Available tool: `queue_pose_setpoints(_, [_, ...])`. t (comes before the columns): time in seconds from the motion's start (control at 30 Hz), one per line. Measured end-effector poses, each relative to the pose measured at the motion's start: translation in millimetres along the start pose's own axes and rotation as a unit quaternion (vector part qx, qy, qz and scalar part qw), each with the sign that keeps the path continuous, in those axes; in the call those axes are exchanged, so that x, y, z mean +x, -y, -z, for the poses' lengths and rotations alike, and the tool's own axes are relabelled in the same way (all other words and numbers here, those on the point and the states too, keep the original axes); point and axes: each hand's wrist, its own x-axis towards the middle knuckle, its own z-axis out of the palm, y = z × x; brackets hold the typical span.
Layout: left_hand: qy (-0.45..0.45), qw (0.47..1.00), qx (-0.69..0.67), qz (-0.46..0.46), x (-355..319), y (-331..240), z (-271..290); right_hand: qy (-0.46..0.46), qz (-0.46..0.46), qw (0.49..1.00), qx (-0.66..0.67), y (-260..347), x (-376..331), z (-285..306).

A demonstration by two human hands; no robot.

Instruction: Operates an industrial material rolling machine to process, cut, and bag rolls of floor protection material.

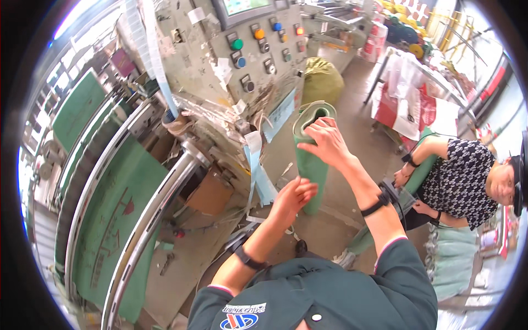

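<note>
A tall roll of green woven sheeting [314,184] stands upright on the floor in front of me, with its coiled layers showing at the top. At that top end is my right hand [328,144], its fingers bent over the rim and its thumb against the near side. Lower down, just left of the roll, my left hand [296,199] has its fingers curled together. Whatever those fingers may hold is hidden.
On the left, a machine carries printed green sheeting [124,214] behind a curved metal bar [148,231]. A button panel [258,55] rises ahead. A yellow-green sack [323,80] stands behind the roll. At right, a co-worker [459,179] holds another green roll [421,175] near a cluttered table [434,77].
</note>
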Motion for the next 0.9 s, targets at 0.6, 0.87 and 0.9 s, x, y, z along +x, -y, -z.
queue_pose_setpoints(0.6, [-0.611, 0.223, 0.715, -0.257, -378, -136, 221, -0.187, -0.233, 0.951, 0.076, 72, -64, -132])
queue_pose_setpoints(0.87, [-0.509, 0.01, 0.805, -0.305, -416, -182, 386, 0.238, -0.424, 0.81, 0.328, 221, -243, -191])
queue_pose_setpoints(0.9, [-0.518, 0.043, 0.802, -0.294, -414, -182, 383, 0.263, -0.41, 0.801, 0.348, 229, -247, -198])
